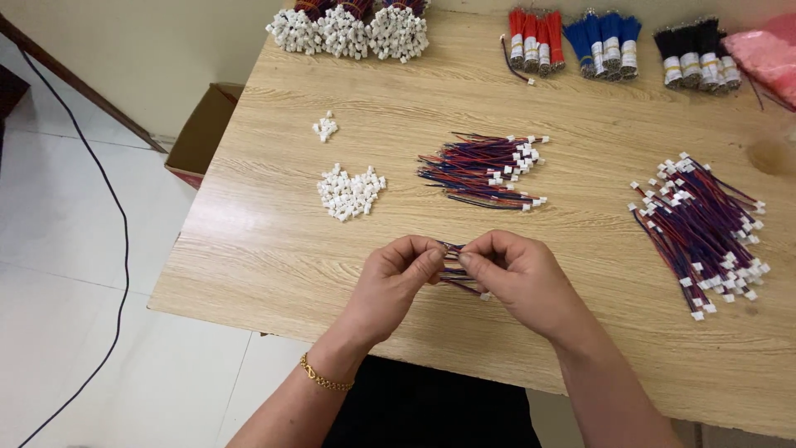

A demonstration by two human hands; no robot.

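A small bunch of thin red and blue wires with a white plastic plug (461, 276) sits between the two hands, just above the near edge of the pale wooden table (274, 249). The left hand (396, 278) pinches the far end of the bunch between thumb and forefinger, and the right hand (518, 274) pinches the same place from the other side, so the fingertips of both hands nearly meet. Both hands are closed on the wires, the other fingers curled in. The bunch runs from this pinch toward the near right, and its white plug shows below the right thumb; its long axis is slanted, far left to near right. A thin gold chain bracelet (325, 377) is on the left wrist.

Just beyond the hands, in the middle of the table, lies a loose heap of red and blue wires with white plugs (485, 170), its wires lying mostly left to right. To the left of it is a flat pile of small white plastic connector housings (350, 192), and farther off a much smaller cluster of white housings (325, 126). On the right side lies a bigger heap of finished wires with white plugs on both ends (705, 228), slanted.

Along the far edge stand tied bundles: white-plug bundles (348, 31) at the left, then red wire bundles (535, 39), blue wire bundles (605, 41) and black wire bundles (696, 51), each wrapped with a white band. A pink plastic bag (767, 50) is in the far right corner. A brown cardboard box (203, 129) stands on the floor at the left of the table.
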